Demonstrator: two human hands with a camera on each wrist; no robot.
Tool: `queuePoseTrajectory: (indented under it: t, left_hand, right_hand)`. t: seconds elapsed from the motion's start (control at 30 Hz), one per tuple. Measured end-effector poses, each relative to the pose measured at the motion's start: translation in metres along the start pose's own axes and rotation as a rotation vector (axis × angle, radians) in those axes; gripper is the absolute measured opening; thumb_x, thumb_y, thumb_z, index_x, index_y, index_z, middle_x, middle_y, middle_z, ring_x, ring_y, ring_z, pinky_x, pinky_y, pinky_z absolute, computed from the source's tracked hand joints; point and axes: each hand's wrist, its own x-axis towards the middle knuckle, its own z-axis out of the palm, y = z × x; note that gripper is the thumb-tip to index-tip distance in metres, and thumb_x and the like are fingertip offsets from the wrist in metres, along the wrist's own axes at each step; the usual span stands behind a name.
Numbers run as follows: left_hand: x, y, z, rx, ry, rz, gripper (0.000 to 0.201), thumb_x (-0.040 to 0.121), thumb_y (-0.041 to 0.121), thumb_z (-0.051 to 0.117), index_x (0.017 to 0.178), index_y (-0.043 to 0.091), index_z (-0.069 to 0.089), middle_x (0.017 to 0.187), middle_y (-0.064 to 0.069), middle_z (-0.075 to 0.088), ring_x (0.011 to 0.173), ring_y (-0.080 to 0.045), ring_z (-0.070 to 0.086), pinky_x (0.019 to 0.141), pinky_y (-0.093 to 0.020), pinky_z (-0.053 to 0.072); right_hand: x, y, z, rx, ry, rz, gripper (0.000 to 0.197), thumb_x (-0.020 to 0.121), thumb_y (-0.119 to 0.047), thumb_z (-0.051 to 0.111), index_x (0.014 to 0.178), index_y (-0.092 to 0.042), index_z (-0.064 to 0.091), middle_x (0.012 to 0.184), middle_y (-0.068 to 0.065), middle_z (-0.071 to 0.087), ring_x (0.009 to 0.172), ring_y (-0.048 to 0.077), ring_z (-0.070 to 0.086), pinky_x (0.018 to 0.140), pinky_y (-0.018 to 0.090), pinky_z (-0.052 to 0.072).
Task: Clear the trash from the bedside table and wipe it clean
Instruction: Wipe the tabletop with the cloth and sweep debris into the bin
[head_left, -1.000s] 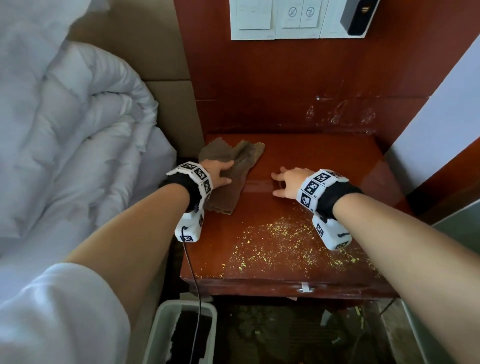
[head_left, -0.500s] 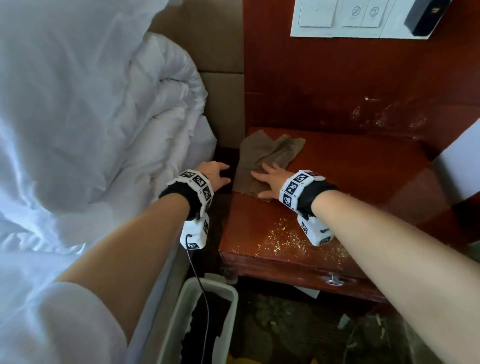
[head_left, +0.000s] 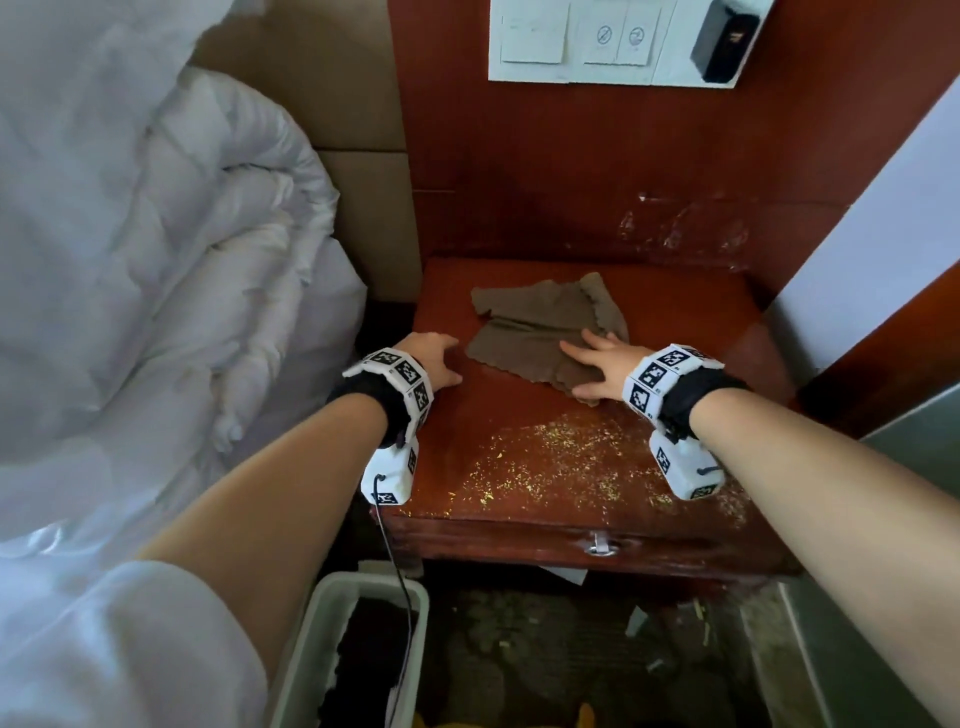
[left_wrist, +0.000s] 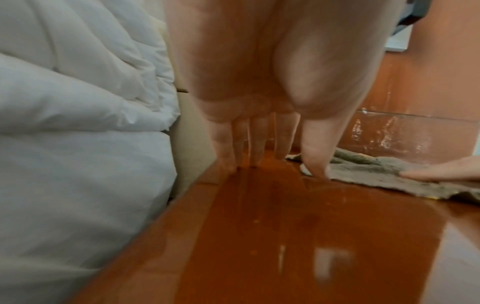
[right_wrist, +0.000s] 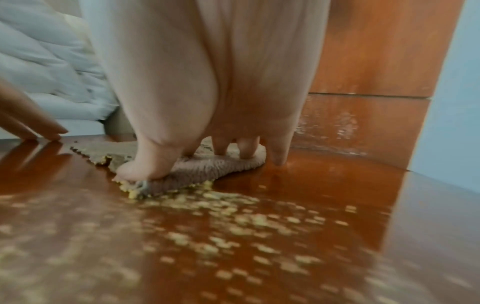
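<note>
A brown cloth (head_left: 540, 327) lies spread on the back half of the red wooden bedside table (head_left: 691, 322). My right hand (head_left: 592, 366) presses flat on the cloth's near right part, thumb and fingers spread on the cloth (right_wrist: 202, 170). Yellow crumbs (head_left: 561, 462) are scattered over the table's front half, and some crumbs (right_wrist: 207, 207) bunch against the cloth's near edge. My left hand (head_left: 436, 364) rests with straight fingers (left_wrist: 257, 152) on the table's left edge, holding nothing, its thumb beside the cloth (left_wrist: 384, 172).
A white duvet (head_left: 156, 260) bulges at the left of the table. A grey bin (head_left: 317, 649) with a dark liner stands on the floor at the table's front left. Switch plates (head_left: 582, 41) sit on the wooden wall panel. A drawer pull (head_left: 600, 545) is on the front.
A second ago my left hand lay on the cloth and my right on bare wood. The left has moved to the table's left edge; the right now presses the cloth, shifted toward the middle.
</note>
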Motion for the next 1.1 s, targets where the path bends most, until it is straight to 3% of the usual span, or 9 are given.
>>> queuePoseTrajectory:
  t: [0.1, 0.2, 0.27, 1.1]
  left_hand:
    - [0.010, 0.020, 0.006, 0.030, -0.054, 0.021, 0.072, 0.085, 0.036, 0.065, 0.146, 0.019, 0.031, 0.150, -0.008, 0.033, 0.137, -0.025, 0.033, 0.111, -0.033, 0.030]
    - [0.018, 0.042, 0.011, 0.131, -0.160, 0.019, 0.081, 0.083, 0.046, 0.064, 0.149, 0.029, 0.020, 0.157, -0.013, 0.009, 0.143, -0.037, 0.013, 0.115, -0.044, 0.018]
    - [0.021, 0.056, 0.012, 0.179, -0.183, 0.028, 0.084, 0.083, 0.050, 0.062, 0.150, 0.032, 0.014, 0.157, -0.016, 0.002, 0.143, -0.041, 0.007, 0.115, -0.048, 0.011]
    - [0.063, 0.088, 0.003, 0.295, -0.251, 0.030, 0.096, 0.080, 0.055, 0.062, 0.150, 0.032, 0.001, 0.156, -0.018, -0.009, 0.143, -0.040, 0.002, 0.115, -0.049, 0.002]
  right_hand:
    - [-0.012, 0.037, 0.006, 0.038, 0.007, 0.079, 0.073, 0.091, -0.054, 0.043, 0.148, -0.039, 0.000, 0.159, 0.000, -0.009, 0.145, 0.033, -0.002, 0.117, 0.045, 0.018]
    - [-0.024, 0.067, 0.012, 0.095, 0.014, 0.159, 0.073, 0.091, -0.054, 0.043, 0.148, -0.040, 0.000, 0.159, -0.002, -0.008, 0.146, 0.032, -0.004, 0.118, 0.044, 0.015]
    - [-0.030, 0.083, 0.016, 0.139, 0.022, 0.203, 0.072, 0.091, -0.054, 0.044, 0.148, -0.040, 0.001, 0.159, -0.003, -0.008, 0.146, 0.030, -0.004, 0.118, 0.043, 0.013]
    - [-0.001, 0.118, -0.006, 0.145, 0.019, 0.305, 0.071, 0.093, -0.056, 0.039, 0.149, -0.036, 0.000, 0.159, 0.000, -0.009, 0.145, 0.033, -0.007, 0.117, 0.050, 0.012]
